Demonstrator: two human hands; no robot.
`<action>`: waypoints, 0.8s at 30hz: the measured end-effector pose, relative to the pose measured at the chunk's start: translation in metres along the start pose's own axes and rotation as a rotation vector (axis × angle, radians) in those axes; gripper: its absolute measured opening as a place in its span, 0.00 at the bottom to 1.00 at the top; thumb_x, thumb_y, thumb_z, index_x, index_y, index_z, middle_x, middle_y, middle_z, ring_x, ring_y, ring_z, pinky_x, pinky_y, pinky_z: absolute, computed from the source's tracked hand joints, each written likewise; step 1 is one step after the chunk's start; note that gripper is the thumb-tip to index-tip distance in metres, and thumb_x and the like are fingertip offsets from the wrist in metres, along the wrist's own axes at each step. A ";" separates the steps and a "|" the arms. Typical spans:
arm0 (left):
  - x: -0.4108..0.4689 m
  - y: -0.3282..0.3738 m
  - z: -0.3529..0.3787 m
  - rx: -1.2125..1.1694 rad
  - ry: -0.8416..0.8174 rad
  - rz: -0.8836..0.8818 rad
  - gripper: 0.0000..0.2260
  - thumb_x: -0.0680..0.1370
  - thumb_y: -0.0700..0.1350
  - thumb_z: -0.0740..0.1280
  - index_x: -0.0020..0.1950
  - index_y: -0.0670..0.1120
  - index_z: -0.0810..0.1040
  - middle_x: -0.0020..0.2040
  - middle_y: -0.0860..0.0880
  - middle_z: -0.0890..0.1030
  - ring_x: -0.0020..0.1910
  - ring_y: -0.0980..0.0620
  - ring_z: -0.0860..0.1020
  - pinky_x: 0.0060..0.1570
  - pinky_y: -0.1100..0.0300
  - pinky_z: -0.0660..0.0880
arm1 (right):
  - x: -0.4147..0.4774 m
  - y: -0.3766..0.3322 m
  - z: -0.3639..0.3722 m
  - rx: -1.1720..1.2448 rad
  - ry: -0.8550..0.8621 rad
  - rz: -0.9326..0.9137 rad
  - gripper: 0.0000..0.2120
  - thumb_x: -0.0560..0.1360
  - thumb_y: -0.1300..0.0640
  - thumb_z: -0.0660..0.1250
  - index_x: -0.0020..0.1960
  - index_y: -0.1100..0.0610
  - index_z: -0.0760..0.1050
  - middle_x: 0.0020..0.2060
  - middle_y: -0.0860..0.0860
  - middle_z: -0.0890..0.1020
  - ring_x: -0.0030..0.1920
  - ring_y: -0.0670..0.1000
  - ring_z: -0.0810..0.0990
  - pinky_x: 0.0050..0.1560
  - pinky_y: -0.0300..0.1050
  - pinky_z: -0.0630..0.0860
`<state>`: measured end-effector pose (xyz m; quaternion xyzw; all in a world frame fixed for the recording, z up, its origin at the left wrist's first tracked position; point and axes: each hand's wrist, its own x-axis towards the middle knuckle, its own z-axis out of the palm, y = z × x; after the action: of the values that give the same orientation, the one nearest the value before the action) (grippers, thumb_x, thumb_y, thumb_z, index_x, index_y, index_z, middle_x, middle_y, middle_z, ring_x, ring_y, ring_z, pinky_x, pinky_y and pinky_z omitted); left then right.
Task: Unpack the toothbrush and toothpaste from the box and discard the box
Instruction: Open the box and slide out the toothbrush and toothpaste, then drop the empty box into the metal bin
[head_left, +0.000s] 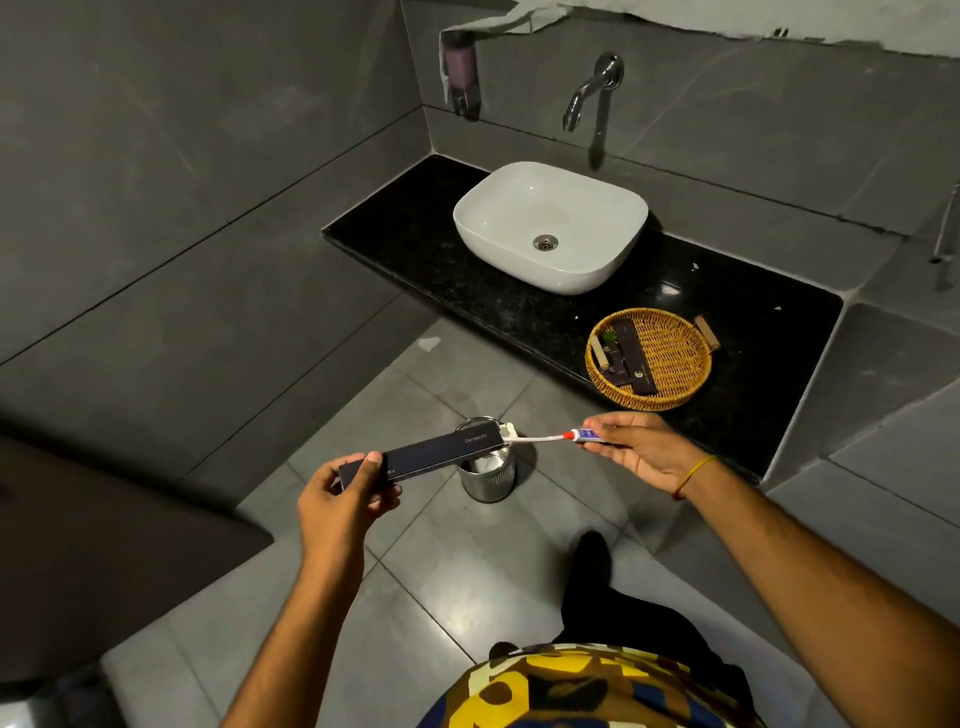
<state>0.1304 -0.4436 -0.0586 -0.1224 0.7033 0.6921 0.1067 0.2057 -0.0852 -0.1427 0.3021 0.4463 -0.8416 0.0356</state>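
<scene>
My left hand (340, 501) grips one end of a long dark box (436, 451), held level above the floor. Its far end is open. A white toothbrush (535, 439) sticks out of that open end, its head still at the box mouth. My right hand (641, 451) pinches the toothbrush handle together with a small white toothpaste tube (586, 435) that has a red cap. Both hands hover over a small metal waste bin (487, 475) on the floor.
A black counter (467, 291) carries a white basin (550, 223) and a wicker tray (670, 358) holding several dark packets. A tap (587, 93) and soap dispenser (460, 73) hang on the grey wall. A dark door edge (104, 545) stands at the left.
</scene>
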 end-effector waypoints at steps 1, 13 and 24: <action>0.004 -0.007 -0.002 -0.038 0.016 -0.056 0.13 0.79 0.42 0.72 0.59 0.36 0.78 0.50 0.37 0.84 0.41 0.41 0.85 0.42 0.54 0.85 | 0.002 -0.005 -0.005 -0.026 0.015 -0.005 0.12 0.78 0.72 0.66 0.61 0.75 0.75 0.53 0.66 0.83 0.51 0.58 0.85 0.44 0.40 0.86; 0.077 -0.145 0.050 -0.113 0.296 -0.740 0.06 0.76 0.39 0.74 0.48 0.38 0.80 0.43 0.38 0.82 0.39 0.43 0.81 0.39 0.52 0.78 | 0.065 -0.018 -0.036 -0.188 0.097 0.026 0.05 0.78 0.72 0.67 0.53 0.71 0.79 0.49 0.62 0.86 0.47 0.54 0.89 0.47 0.41 0.86; 0.292 -0.358 0.170 -0.134 0.329 -0.886 0.08 0.72 0.34 0.76 0.40 0.34 0.78 0.34 0.37 0.80 0.23 0.44 0.77 0.24 0.58 0.78 | 0.232 0.152 -0.096 -0.372 0.013 0.311 0.09 0.76 0.71 0.69 0.46 0.62 0.87 0.44 0.63 0.88 0.47 0.58 0.89 0.50 0.44 0.85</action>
<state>-0.0355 -0.2848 -0.4942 -0.5248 0.5450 0.5952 0.2707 0.1124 -0.0536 -0.4195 0.3609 0.5417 -0.7275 0.2171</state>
